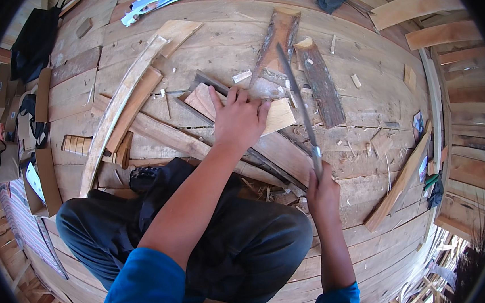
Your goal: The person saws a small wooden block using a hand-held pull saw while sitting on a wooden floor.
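Observation:
My left hand (pixel 237 115) presses down on a small pale wooden board (pixel 279 116), its fingers bent over the top and its thumb near the right end. A pinkish wood end (pixel 200 100) shows on the hand's other side; whether it is the same board is hidden. Beneath lies a long plank (pixel 282 155) set between dark edges, slanting from upper left to lower right. My right hand (pixel 322 189) is closed round the handle of a machete (pixel 301 98). Its long dark blade points up and away, just right of the board, apart from it. The handle is mostly covered by my fingers.
Bark-edged slabs (pixel 321 82) lie beyond the blade, with chips and shavings scattered around. Long curved strips (pixel 122 107) lean at left. A loose plank (pixel 399 176) rests at right. Cardboard boxes (pixel 43 110) stand far left. My bent knees (pixel 277 228) are close below the work.

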The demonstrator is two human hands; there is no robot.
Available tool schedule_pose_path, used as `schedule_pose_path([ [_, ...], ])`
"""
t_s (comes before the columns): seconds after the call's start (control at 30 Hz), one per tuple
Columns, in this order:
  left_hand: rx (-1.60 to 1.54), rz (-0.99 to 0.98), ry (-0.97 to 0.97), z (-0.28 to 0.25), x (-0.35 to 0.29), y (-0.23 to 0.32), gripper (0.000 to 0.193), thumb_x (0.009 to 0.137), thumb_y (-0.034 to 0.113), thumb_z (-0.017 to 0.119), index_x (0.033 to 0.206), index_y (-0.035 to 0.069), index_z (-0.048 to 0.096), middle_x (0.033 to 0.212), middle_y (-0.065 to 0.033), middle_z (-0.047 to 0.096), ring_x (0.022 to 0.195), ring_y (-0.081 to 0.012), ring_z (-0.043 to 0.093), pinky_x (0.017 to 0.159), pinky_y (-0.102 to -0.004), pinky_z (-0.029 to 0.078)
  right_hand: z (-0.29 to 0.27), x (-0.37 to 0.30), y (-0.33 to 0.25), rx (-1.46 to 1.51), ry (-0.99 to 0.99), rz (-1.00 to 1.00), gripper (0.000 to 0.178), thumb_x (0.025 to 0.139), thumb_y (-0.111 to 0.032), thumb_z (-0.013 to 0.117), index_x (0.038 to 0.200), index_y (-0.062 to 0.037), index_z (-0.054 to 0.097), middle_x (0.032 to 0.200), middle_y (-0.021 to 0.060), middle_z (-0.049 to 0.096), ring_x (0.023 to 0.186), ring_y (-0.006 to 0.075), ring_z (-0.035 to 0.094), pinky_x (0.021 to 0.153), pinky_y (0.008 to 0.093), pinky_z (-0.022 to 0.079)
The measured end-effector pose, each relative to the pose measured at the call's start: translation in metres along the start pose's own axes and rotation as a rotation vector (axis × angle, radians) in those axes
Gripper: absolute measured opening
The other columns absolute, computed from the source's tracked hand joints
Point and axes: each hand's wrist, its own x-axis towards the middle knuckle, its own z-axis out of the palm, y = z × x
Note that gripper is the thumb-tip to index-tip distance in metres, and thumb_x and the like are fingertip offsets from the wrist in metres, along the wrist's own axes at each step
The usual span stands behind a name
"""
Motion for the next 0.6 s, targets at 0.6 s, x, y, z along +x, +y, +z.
schedule_pose_path([
  [0.6, 0.025, 0.015, 0.015, 0.004, 0.0, -0.001, 0.044, 0.1, 0.038, 0.039, 0.103, 0.009, 0.071, 0.113, -0.0105, 0.059, 0.127, -0.0283, 0.043, 0.11, -0.0689, 0.011, -0.005, -0.051, 0.022, -0.122, -0.124, 0.106, 0.024, 0.095, -0.015, 0.056, 0.115, -0.0029, 0.051, 0.065, 0.0219, 0.063, 0.058, 0.0401, 0.064, 0.051, 0.0474, 0.051],
])
